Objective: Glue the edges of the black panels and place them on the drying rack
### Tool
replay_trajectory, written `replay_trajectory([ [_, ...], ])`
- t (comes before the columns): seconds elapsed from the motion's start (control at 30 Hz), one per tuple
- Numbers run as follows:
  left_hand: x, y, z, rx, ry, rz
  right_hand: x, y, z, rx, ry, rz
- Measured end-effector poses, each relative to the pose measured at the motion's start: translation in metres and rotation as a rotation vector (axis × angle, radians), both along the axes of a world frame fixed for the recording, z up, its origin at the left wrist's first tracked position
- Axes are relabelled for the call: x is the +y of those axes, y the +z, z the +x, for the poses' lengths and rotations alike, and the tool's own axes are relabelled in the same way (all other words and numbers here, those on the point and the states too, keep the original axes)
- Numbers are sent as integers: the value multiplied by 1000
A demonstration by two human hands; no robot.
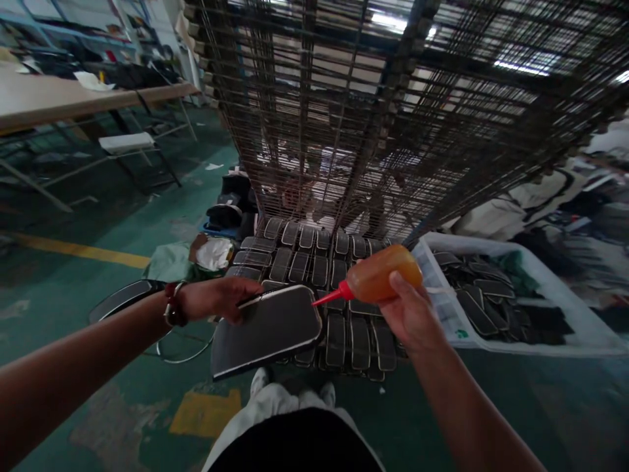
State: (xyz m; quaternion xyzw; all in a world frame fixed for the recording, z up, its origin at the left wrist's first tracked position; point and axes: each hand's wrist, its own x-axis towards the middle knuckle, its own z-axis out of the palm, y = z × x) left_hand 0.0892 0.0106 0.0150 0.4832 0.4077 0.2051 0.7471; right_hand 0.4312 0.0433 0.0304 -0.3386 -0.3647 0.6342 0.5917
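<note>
My left hand (227, 296) grips a dark flat panel (275, 324) by its upper left edge. The panel has rounded corners and a pale line along its border. In my right hand (407, 308) is a squeeze bottle (386, 272) of amber liquid, tilted so that its red nozzle (331, 296) points left. The nozzle's tip is at the panel's right edge; whether it touches I cannot tell. Beneath the panel, rows of smaller dark pieces with pale borders (361, 344) lie on a wire rack shelf, partly hidden by the panel and the bottle.
A tall wire rack (314, 98) leans over the work, its many shelves stacked upward. At right stands a white plastic tub (555, 351) holding more dark pieces. A green cloth bundle (170, 262) and another dark panel (122, 298) are at left. Farther back is a table (44, 98).
</note>
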Motion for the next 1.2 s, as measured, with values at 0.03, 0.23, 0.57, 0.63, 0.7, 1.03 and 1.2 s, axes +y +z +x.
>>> replay_trajectory([
  [0.03, 1, 0, 0, 9, -39, -34, -1, -1, 1, -7, 3, 7],
  [0.23, 0, 3, 3, -5, -10, -86, -11, -6, 8, 9, 3, -29],
  [0.57, -2, -15, 2, -129, 42, -153, -15, -10, 5, 30, -178, -29],
  [0.63, -2, -20, 1, -138, 45, -146, -16, -13, 4, 30, -188, -42],
  [0.7, -2, -24, 1, -151, 42, -152, -17, -15, 4, 33, -206, -56],
  [1.03, -7, -23, 12, -233, 110, -175, -22, -20, -2, 26, -326, -79],
  [1.2, -8, -29, 17, -291, 150, -213, -25, -21, -3, 37, -377, -92],
])
